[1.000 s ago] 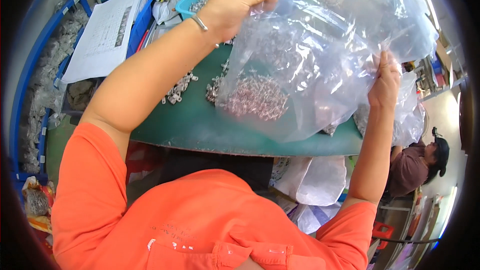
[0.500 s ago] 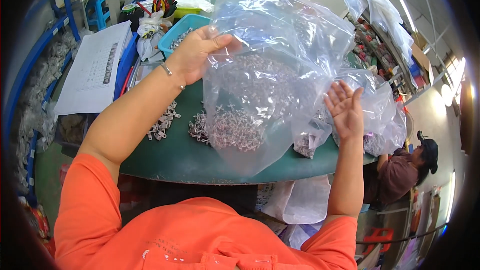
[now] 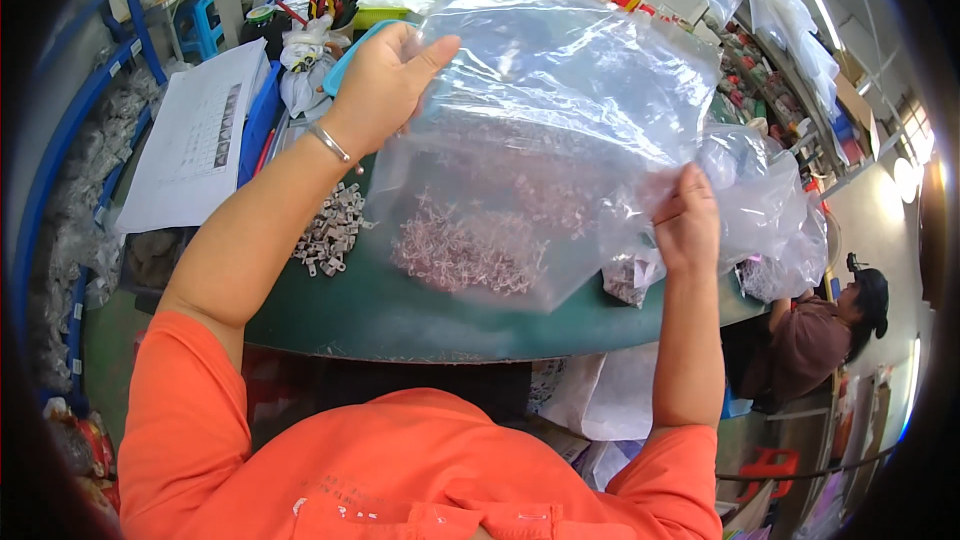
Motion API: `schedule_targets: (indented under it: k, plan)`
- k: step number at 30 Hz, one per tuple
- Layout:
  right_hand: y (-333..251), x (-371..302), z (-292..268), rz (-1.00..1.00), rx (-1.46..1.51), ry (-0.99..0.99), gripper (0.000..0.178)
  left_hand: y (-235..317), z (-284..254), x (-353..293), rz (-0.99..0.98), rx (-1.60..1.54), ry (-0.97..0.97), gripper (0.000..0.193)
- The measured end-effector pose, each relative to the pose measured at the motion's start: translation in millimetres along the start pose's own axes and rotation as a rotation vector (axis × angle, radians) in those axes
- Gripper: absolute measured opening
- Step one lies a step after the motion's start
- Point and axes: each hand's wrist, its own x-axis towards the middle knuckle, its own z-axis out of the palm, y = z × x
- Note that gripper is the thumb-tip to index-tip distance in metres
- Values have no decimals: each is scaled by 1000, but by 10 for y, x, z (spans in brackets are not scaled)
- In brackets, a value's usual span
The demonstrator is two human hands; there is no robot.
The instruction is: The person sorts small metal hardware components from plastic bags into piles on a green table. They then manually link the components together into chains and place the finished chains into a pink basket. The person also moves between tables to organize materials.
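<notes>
A large clear plastic bag point(image 3: 570, 70) is stretched between my two hands above the green table point(image 3: 400, 325). My left hand point(image 3: 385, 80) pinches its left edge between thumb and fingers. At the right edge, my right hand point(image 3: 688, 215) is closed on the plastic. Through the film I see a pile of small metal parts point(image 3: 470, 250) on the table, blurred by the plastic. Left of it, under my left forearm, lies a heap of small metal clips point(image 3: 335, 230). A small bag of parts point(image 3: 627, 278) rests beside my right wrist.
Papers point(image 3: 195, 140) lie over a blue tray at left. Behind my left hand are a turquoise bin point(image 3: 345, 55) and a cup of pliers point(image 3: 335, 5). Filled clear bags point(image 3: 765, 200) stand at right. Another person point(image 3: 825, 335) works at the far right.
My right hand has gone from open-palmed to closed on the bag's right edge. The bag is now spread wider and flatter, and my left hand has moved slightly up.
</notes>
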Motion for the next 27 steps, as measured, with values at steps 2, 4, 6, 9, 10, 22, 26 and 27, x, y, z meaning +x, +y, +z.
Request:
schedule_targets:
  k: [2, 4, 6, 9, 10, 22, 26, 27]
  plan:
    - [-95, 57, -8, -75, 81, 94, 17, 103, 29, -13, 7, 11, -8, 34]
    - [-137, 100, 27, -76, 38, 164, 22, 7, 24, -10, -60, -181, -248, 28]
    - [-201, 106, 114, -37, 55, 260, 31, -115, -9, 11, -119, -373, -485, 23]
    - [-210, -141, 162, -13, -43, -25, 56, -174, -59, 61, -54, -446, -326, 26]
    - [-168, -211, 88, -2, -85, -169, 62, -199, -47, 34, -44, -455, -250, 30]
    - [-484, 141, -134, -816, -1094, 68, 15, -11, -21, 105, 1110, 729, 198, 32]
    - [-462, 231, -194, -802, -938, 209, 19, -62, 50, 259, 952, 352, 246, 17]
    - [-438, 232, -166, -841, -945, 239, 21, -61, 94, 255, 896, 283, 286, 16]
